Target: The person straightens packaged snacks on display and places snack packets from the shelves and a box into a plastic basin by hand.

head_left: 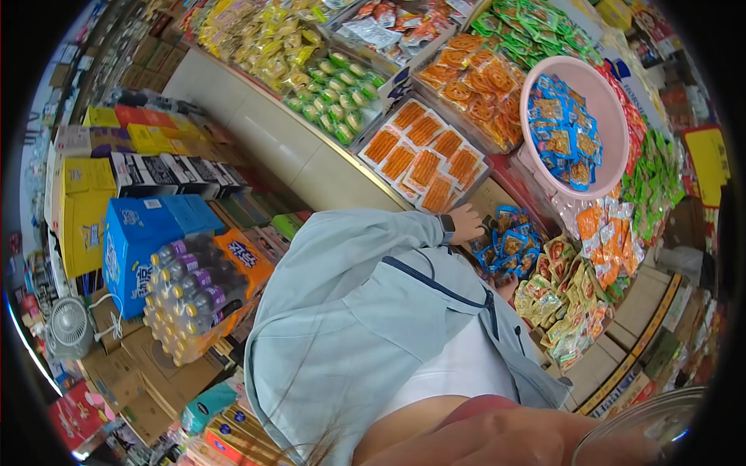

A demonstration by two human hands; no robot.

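My left hand [467, 224], with a dark smartwatch [447, 226] on its wrist, reaches to the edge of a bin that holds blue snack packets [513, 245]. Its fingers look apart, with nothing visible in them. Low beside the same packets is my right hand [508, 289], mostly covered by my jacket; its grip does not show. Flat packs of orange-brown snack strips [426, 165] fill the tray beside my left hand. Beyond the bin, a pink plastic basin [620, 147] holds more blue packets.
Gold packets [544, 299] and orange-white packets [610, 237] lie right of the bin. Green-and-white packs [338, 93] and yellow packets [256, 39] fill farther trays. On the left stand a pack of dark bottles [194, 287], a blue carton [132, 248] and a fan [70, 322].
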